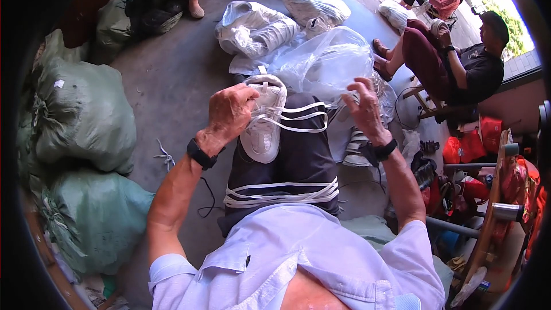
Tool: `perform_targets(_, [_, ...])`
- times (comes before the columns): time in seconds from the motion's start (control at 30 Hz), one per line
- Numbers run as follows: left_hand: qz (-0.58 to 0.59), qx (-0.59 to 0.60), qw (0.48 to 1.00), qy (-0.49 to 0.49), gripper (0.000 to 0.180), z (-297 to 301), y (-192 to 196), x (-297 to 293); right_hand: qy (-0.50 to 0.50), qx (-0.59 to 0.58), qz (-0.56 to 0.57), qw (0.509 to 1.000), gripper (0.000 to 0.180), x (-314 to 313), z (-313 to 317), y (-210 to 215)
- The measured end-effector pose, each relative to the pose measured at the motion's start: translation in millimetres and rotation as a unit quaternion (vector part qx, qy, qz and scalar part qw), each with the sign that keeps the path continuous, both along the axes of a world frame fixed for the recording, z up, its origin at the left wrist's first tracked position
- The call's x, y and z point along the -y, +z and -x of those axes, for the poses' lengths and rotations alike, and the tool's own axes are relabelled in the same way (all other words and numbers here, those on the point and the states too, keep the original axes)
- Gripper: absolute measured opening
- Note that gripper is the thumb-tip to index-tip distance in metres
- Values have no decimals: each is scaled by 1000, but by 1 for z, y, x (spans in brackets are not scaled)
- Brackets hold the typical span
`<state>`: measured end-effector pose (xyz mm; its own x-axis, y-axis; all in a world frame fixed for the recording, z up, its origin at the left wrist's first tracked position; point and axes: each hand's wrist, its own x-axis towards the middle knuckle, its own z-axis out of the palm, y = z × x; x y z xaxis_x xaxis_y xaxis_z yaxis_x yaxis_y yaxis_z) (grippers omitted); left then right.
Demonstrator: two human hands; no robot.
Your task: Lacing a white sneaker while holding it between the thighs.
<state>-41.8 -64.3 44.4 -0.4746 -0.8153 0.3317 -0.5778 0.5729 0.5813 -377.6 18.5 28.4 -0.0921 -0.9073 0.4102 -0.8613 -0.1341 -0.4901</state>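
1. White sneaker [262, 143] is sitting on the dark trousers [301, 166], toe towards the wearer.
2. Left hand [231, 113]: fingers curled in against the shoe's left side.
3. Right hand [365, 109]: half open, fingers bent, right of the shoe.
4. White lace [304, 130] loops out between them; tbh can't tell if either hand's pinching it.

The left grip [231, 112] touches a white shoe [263, 144] with looping laces [304, 130].
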Motion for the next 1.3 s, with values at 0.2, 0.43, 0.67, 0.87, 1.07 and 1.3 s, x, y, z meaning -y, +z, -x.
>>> perform_targets(0.2, [144, 117, 981, -53, 9, -2, 12, 4, 229, -36, 47, 972, 31, 23, -109, 14])
perform_targets(0.43, [114, 124, 984, -66, 8, -4, 7, 7, 234, -84, 19, 968, 22, 41, -136, -13])
perform_targets(0.67, [73, 82, 992, -66, 8, -8, 0, 12, 145, 41, 54, 987, 12, 27, -79, -4])
perform_targets(0.87, [69, 63, 993, -67, 8, -10, -3, 14, 108, 79, 17, 991, 12, 13, -31, 6])
perform_targets(1.07, [78, 64, 993, -61, 8, -8, -2, 11, 67, 68, -38, 995, 10, 10, -7, -18])
perform_targets(1.3, [32, 61, 996, -50, 6, -8, -5, 11, 125, -49, 29, 991, 15, 6, -69, 0])
